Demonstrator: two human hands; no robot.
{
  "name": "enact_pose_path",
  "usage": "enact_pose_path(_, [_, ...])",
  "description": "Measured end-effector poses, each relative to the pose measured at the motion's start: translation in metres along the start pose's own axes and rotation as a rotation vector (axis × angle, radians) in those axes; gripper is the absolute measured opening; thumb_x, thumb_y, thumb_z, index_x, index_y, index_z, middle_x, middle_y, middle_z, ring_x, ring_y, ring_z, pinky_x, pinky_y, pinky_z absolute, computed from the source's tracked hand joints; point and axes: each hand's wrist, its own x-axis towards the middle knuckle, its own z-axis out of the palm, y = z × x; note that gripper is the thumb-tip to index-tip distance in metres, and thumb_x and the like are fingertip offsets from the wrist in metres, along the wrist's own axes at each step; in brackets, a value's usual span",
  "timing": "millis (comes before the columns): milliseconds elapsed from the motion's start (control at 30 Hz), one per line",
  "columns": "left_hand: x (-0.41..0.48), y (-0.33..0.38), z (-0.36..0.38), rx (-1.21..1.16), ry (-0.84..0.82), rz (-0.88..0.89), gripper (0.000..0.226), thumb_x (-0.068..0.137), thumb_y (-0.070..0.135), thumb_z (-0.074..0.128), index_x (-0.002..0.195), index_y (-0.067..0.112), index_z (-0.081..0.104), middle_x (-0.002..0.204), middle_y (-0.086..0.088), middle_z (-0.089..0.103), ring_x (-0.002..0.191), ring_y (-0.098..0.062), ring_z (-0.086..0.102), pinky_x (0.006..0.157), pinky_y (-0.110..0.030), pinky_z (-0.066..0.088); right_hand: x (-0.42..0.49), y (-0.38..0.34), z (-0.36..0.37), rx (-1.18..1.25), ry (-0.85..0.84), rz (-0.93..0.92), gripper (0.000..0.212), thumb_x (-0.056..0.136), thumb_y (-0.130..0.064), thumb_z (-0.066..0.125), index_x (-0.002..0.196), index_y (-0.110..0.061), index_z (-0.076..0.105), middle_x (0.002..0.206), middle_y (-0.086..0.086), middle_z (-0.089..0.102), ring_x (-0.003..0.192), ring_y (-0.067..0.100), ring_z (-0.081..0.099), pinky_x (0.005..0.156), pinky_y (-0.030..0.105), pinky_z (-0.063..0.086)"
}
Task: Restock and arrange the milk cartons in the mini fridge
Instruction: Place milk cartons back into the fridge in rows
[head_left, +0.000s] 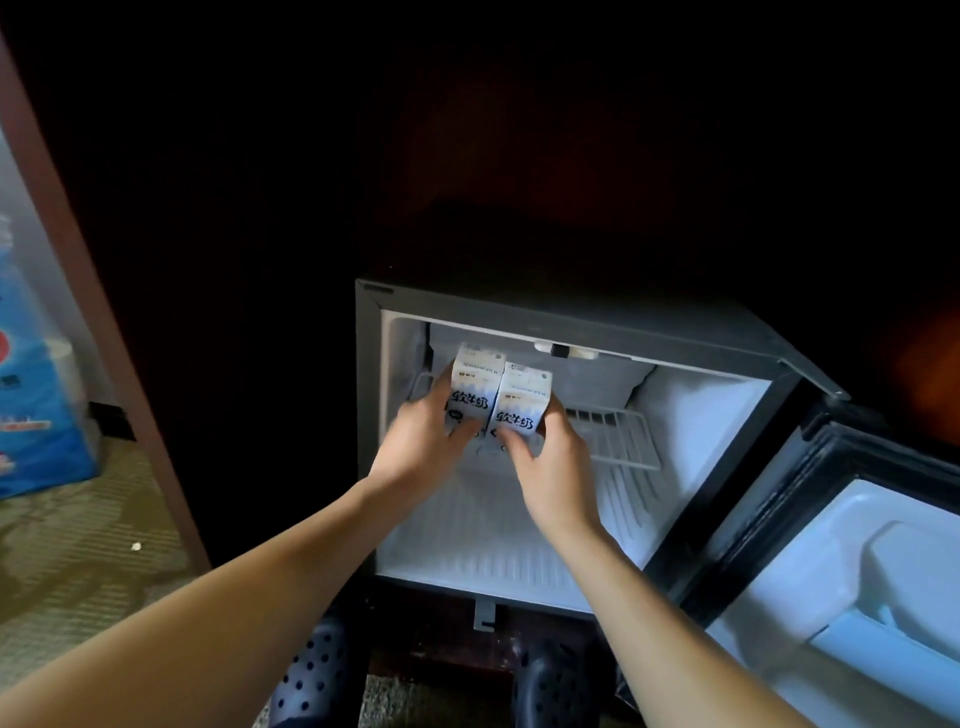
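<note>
- Mini fridge (597, 322): one unit is shown low in a dark cabinet, with its door (852, 561) swung fully open to the right; the lower compartment appears bare.
- Wire shelf (618, 431): one rack is seen in the upper compartment, its right portion unoccupied.
- Milk cartons: two are counted, the left carton (470, 387) and the right carton (522, 402), held upright and touching side by side at the shelf's left end, long axes vertical.
- Left hand (421, 447): it is wrapped around the left carton from its outer side.
- Right hand (550, 467): it is closed on the right carton from the right.
- Key relation: both cartons lie directly ahead of the hands, each equally near its own; whether they rest on the rack cannot be told.
</note>
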Motion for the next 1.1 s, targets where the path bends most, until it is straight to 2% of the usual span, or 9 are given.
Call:
enact_pose_path(67, [0.004, -0.007, 0.003, 0.058, -0.019, 0.0, 0.056, 0.091, 0.025, 0.068, 0.142, 0.026, 0.046, 0.109, 0.005, 0.069, 0.092, -0.016, 0.063, 0.071, -0.026, 0.045, 0.006, 0.007, 0.006, 0.011, -0.032, 0.026, 0.043, 0.093, -0.021, 0.07, 0.132, -0.018, 0.053, 0.116, -0.01, 0.068, 0.096, 0.002, 0.063, 0.07, 0.0, 0.042])
enact_pose_path(167, [0.011, -0.016, 0.01, 0.101, -0.008, 0.008, 0.057, 0.092, 0.03, 0.066, 0.145, 0.027, 0.045, 0.124, 0.004, 0.069, 0.11, -0.021, 0.064, 0.081, -0.031, 0.051, 0.014, 0.017, 0.015, 0.028, -0.04, 0.075, 0.042, 0.094, -0.022, 0.069, 0.131, -0.018, 0.051, 0.116, -0.006, 0.069, 0.098, 0.004, 0.065, 0.071, 0.001, 0.045])
enact_pose_path(300, [0.02, -0.023, 0.023, 0.099, 0.035, -0.032, 0.051, 0.093, 0.026, 0.065, 0.14, 0.029, 0.047, 0.121, 0.004, 0.07, 0.107, -0.023, 0.065, 0.08, -0.034, 0.053, 0.026, 0.023, 0.024, 0.042, -0.036, 0.123, 0.041, 0.096, -0.018, 0.065, 0.133, -0.019, 0.049, 0.118, -0.009, 0.067, 0.1, 0.005, 0.062, 0.072, 0.001, 0.041])
enact_pose_path(433, [0.032, -0.025, 0.037, 0.076, 0.087, -0.041, 0.044, 0.093, 0.019, 0.065, 0.135, 0.023, 0.052, 0.119, 0.001, 0.07, 0.108, -0.02, 0.065, 0.083, -0.03, 0.052, 0.042, 0.034, 0.033, -0.123, -0.013, 0.116, 0.037, 0.094, -0.023, 0.067, 0.128, -0.013, 0.053, 0.115, 0.004, 0.069, 0.104, 0.023, 0.064, 0.078, 0.027, 0.047])
enact_pose_path(533, [0.042, -0.027, 0.044, 0.085, 0.102, -0.059, 0.037, 0.092, 0.018, 0.066, 0.127, 0.022, 0.054, 0.117, 0.002, 0.069, 0.107, -0.018, 0.064, 0.084, -0.029, 0.051, 0.05, 0.043, 0.037, -0.221, -0.021, 0.126, 0.031, 0.094, -0.03, 0.067, 0.117, -0.011, 0.057, 0.11, 0.011, 0.067, 0.103, 0.031, 0.063, 0.082, 0.035, 0.05])
enact_pose_path(633, [0.05, -0.028, 0.049, 0.166, 0.092, -0.096, 0.031, 0.095, 0.028, 0.061, 0.125, 0.022, 0.054, 0.119, 0.001, 0.066, 0.11, -0.023, 0.061, 0.089, -0.039, 0.052, 0.06, 0.046, 0.035, -0.354, -0.062, 0.163, 0.037, 0.096, -0.044, 0.059, 0.116, -0.013, 0.057, 0.116, 0.013, 0.062, 0.112, 0.035, 0.056, 0.093, 0.042, 0.046])
enact_pose_path(733, [0.054, -0.028, 0.051, 0.263, 0.096, -0.146, 0.031, 0.096, 0.035, 0.058, 0.123, 0.021, 0.051, 0.123, -0.001, 0.063, 0.117, -0.027, 0.057, 0.093, -0.043, 0.05, 0.068, 0.047, 0.032, -0.507, -0.113, 0.167, 0.051, 0.097, -0.058, 0.045, 0.127, -0.018, 0.054, 0.134, 0.007, 0.057, 0.132, 0.033, 0.041, 0.104, 0.045, 0.036])
enact_pose_path(1000, [0.062, -0.024, 0.049, 0.382, 0.041, -0.19, 0.038, 0.096, 0.037, 0.056, 0.126, 0.015, 0.048, 0.133, -0.007, 0.056, 0.126, -0.03, 0.05, 0.101, -0.04, 0.043, 0.076, 0.048, 0.034, -0.655, -0.177, 0.225, 0.065, 0.096, -0.07, 0.029, 0.134, -0.025, 0.055, 0.147, 0.005, 0.046, 0.139, 0.032, 0.027, 0.108, 0.044, 0.025])
enact_pose_path(1100, [0.062, -0.026, 0.05, 0.392, 0.0, -0.191, 0.053, 0.097, 0.041, 0.052, 0.139, 0.011, 0.038, 0.141, -0.009, 0.05, 0.131, -0.031, 0.045, 0.106, -0.042, 0.04, 0.077, 0.046, 0.032, -0.673, -0.201, 0.236, 0.067, 0.096, -0.071, 0.026, 0.139, -0.027, 0.051, 0.151, 0.005, 0.042, 0.141, 0.031, 0.024, 0.109, 0.044, 0.023])
